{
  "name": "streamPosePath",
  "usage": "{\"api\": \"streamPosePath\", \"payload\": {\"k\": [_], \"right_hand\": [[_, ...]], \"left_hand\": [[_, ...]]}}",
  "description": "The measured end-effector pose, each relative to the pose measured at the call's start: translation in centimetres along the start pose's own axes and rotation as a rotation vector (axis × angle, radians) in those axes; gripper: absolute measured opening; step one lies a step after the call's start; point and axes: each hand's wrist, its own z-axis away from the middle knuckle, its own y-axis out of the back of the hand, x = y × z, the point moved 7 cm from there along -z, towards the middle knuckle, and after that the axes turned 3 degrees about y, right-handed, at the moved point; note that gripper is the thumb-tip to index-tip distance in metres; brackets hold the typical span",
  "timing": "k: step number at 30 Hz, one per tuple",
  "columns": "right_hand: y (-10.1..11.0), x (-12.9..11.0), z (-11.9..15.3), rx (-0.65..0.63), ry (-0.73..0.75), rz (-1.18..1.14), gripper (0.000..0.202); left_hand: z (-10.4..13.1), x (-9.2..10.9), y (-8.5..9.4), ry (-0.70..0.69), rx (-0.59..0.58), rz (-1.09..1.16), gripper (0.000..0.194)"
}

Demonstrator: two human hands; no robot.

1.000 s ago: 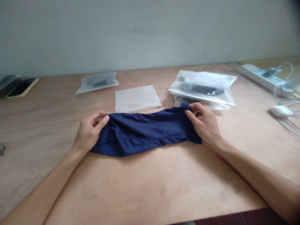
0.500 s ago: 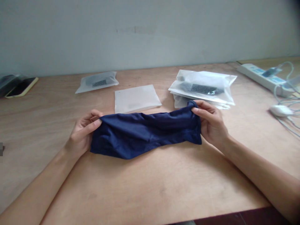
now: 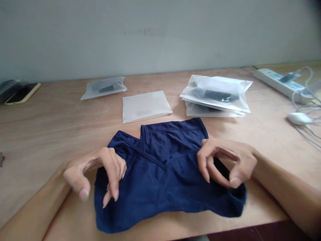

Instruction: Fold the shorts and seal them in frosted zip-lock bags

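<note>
A dark blue cloth garment [image 3: 160,180] lies spread on the wooden table, with a V-shaped overlap of banded edges near its upper left. Over its left part is my left hand [image 3: 97,174], fingers bent and thumb held apart, holding nothing. My right hand [image 3: 225,164] is over the garment's right part near a dark opening; its thumb and a fingertip come close together at the cloth's edge. Whether a bit of cloth is between them is hard to tell.
A flat white bag [image 3: 146,106] lies behind the garment. Frosted bags are stacked at the back right [image 3: 218,93], another lies back left [image 3: 105,87]. A phone [image 3: 22,93] rests far left. A power strip [image 3: 283,83] and white cables are at the right.
The garment was a folded strip held up between both hands; now it lies opened out on the table. My left hand has let go, and both hands have moved nearer.
</note>
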Motion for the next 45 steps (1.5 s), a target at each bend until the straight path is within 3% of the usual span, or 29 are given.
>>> {"api": "streamPosePath", "payload": {"k": [1,2,3,4,6,10,13,15,17,19,22,24,32,38,45], "right_hand": [[-0.5,0.4,-0.2,-0.056,-0.040,-0.017,0.050],[-0.7,0.7,-0.5,-0.074,-0.063,-0.041,0.053],[-0.9,0.9,-0.9,-0.060,-0.069,-0.066,0.055],[-0.7,1.0,-1.3,-0.008,-0.048,-0.085,0.055],[0.4,1.2,-2.1,0.236,0.005,-0.123,0.047],[2.5,2.0,-2.1,0.708,-0.007,-0.035,0.034],[3.2,1.1,-1.2,0.949,0.015,0.322,0.027],[2.8,-0.5,-0.8,1.042,0.084,0.703,0.021],[1.4,-1.5,-1.3,0.992,0.157,1.013,0.025],[0.1,-1.5,-2.2,0.870,0.175,1.170,0.048],[-0.8,-0.4,-3.1,0.740,0.069,1.264,0.082],[-0.8,0.5,-3.2,0.684,-0.013,1.294,0.092],[-0.1,1.4,-2.9,0.595,-0.073,1.327,0.098],[-0.2,1.5,-3.0,0.598,-0.074,1.338,0.096],[-0.1,1.5,-2.9,0.597,-0.058,1.350,0.097]], "left_hand": [[0.1,0.6,-1.7,0.017,-0.253,0.202,0.068],[0.2,0.9,-2.5,0.087,-0.370,0.380,0.060],[0.1,1.2,-2.7,0.140,-0.362,0.529,0.057],[-0.1,1.3,-2.8,0.174,-0.327,0.606,0.054],[-0.7,1.3,-2.7,0.202,-0.177,0.586,0.045],[-1.2,1.2,-2.6,0.143,0.084,0.174,0.023],[-1.4,2.6,-2.7,-0.031,0.239,-0.190,0.020],[-1.4,3.7,-3.0,-0.134,0.281,-0.364,0.036],[-1.7,4.0,-3.7,-0.158,0.223,-0.466,0.057],[-2.0,3.7,-4.5,-0.125,0.103,-0.543,0.075],[-2.2,2.8,-5.4,-0.058,-0.041,-0.635,0.090],[-2.1,2.3,-5.5,-0.019,-0.070,-0.657,0.093],[-1.9,1.8,-5.0,0.029,-0.070,-0.658,0.089],[-2.0,2.0,-5.5,0.025,-0.041,-0.685,0.113],[-1.8,1.8,-5.3,0.025,-0.063,-0.704,0.106]]}}
